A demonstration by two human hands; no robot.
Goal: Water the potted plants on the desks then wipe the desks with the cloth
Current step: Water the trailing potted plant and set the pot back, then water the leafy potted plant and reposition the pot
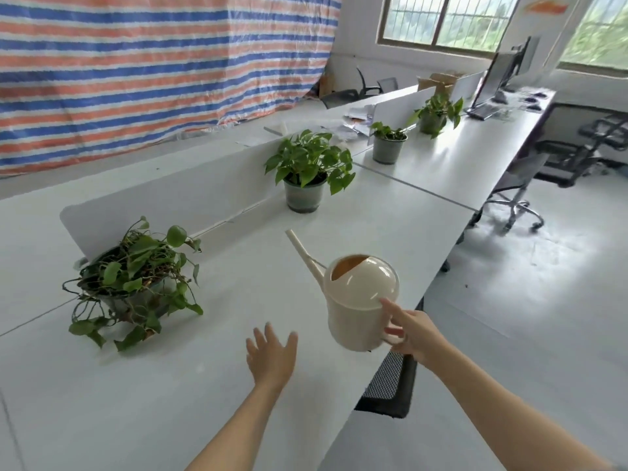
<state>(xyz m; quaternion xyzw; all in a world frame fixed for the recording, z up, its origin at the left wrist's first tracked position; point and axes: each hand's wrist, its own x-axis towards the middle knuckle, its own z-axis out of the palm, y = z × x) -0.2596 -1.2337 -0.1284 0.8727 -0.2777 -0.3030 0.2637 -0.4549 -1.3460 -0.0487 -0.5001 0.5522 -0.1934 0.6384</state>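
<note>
Right hand (pixel 413 329): closed around the handle of the watering can (pixel 360 300), thumb laid up against the can's body.
Left hand (pixel 270 356): empty, fingers spread wide, palm down, hovering above the counter (pixel 170 385) just left of the can.
Watering can: cream plastic, held in the air above the counter's near edge, roughly upright, long spout angled up and to the left; top opening shows an orange-brown inside.
Nearest plant (pixel 136 280): straggly, trailing vines spilling over the pot and onto the counter, standing left of the hands, close against the low white divider (pixel 163 212).
Second plant (pixel 309 168): full and leafy, in a dark green pot, farther along the same counter, beyond the spout's tip.
Third plant (pixel 387 144): small, in a grey pot, on the next counter section.
Fourth plant (pixel 436 113): leafy, behind the third, near a divider panel.
Cloth: not seen anywhere.
Background: striped blue, orange and white tarp (pixel 153 69) across the far wall; monitor (pixel 499 76) at the row's far end; black office chairs (pixel 577 147) on the right; a dark chair back (pixel 390 385) tucked under the counter edge below the can.
</note>
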